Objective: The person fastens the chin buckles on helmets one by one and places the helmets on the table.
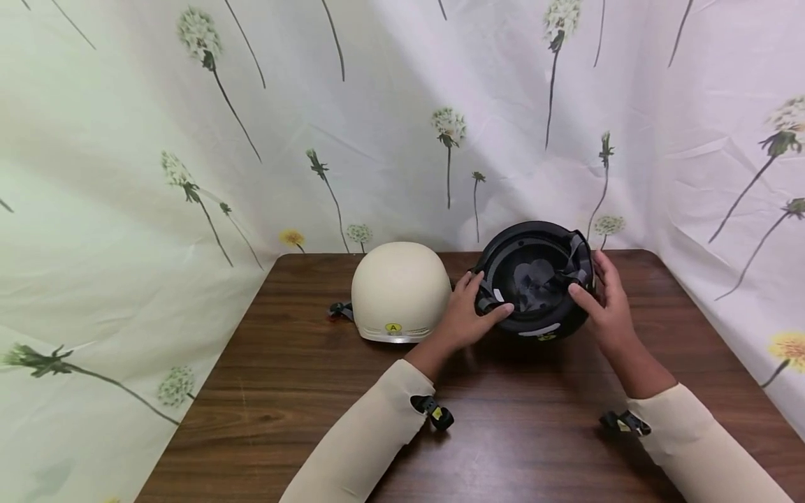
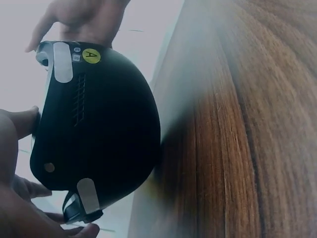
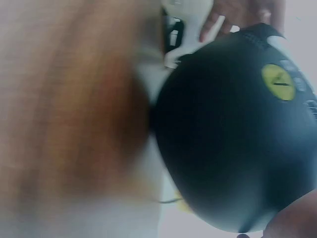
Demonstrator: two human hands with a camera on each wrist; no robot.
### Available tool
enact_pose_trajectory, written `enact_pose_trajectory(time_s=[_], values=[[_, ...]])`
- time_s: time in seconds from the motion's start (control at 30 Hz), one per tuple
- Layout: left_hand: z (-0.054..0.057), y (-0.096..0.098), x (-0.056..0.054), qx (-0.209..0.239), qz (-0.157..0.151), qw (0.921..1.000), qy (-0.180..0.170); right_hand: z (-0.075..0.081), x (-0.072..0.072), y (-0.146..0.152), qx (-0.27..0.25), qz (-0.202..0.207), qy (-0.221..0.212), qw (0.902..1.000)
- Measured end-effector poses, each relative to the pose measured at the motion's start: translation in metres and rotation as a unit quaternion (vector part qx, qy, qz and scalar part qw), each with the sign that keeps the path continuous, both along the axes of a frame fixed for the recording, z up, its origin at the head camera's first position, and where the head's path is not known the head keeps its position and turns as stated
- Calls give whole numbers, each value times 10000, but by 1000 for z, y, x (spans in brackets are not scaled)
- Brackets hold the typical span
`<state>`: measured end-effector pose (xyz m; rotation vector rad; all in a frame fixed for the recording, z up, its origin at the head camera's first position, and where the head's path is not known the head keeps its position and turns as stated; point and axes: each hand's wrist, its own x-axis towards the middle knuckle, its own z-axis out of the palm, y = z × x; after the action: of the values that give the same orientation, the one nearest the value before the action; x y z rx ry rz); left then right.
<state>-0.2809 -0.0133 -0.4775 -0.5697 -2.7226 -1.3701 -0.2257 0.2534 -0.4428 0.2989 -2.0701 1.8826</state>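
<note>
A black helmet [image 1: 534, 279] is tipped so that its hollow inside and dark straps face up toward me. My left hand [image 1: 467, 316] holds its left rim, thumb along the near edge and fingers on the far side. On the opposite side my right hand [image 1: 611, 314] grips the rim, thumb over the edge and fingers round the outer shell. The left wrist view shows the dark shell [image 2: 104, 119] with its rounded top close to the wood. A yellow round sticker [image 3: 278, 82] marks the shell in the right wrist view.
Left of the black helmet, a cream helmet [image 1: 401, 290] sits dome up on the brown wooden table [image 1: 302, 419]. Its strap buckle [image 1: 340, 311] sticks out at the left. A white flower-printed cloth [image 1: 390, 126] hangs behind the table and along both sides.
</note>
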Motion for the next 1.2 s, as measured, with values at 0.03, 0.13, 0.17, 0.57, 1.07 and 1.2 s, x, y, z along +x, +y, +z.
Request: enact_pose_trajectory(time_s=[0.03,0.13,0.17,0.57,1.07,1.2], values=[[0,0,1,-15,10,10000,-28,-4,0,0,-251,122,89,9996],[2,1,5,18,8,10000,-52,-16,2,-4,-1039,441,329,9931],[2,1,6,12,8,10000,-34,-20,2,-6,-1252,491,385,9902],[0,1,6,-22,-251,9996,114,-42,-6,-18,-2913,291,-3,9562],[3,3,3,85,-290,9995,64,-40,-3,-13,-3826,834,-297,9197],[19,3,13,-94,-404,9991,11,-41,-4,-11,-3618,695,-343,9290]])
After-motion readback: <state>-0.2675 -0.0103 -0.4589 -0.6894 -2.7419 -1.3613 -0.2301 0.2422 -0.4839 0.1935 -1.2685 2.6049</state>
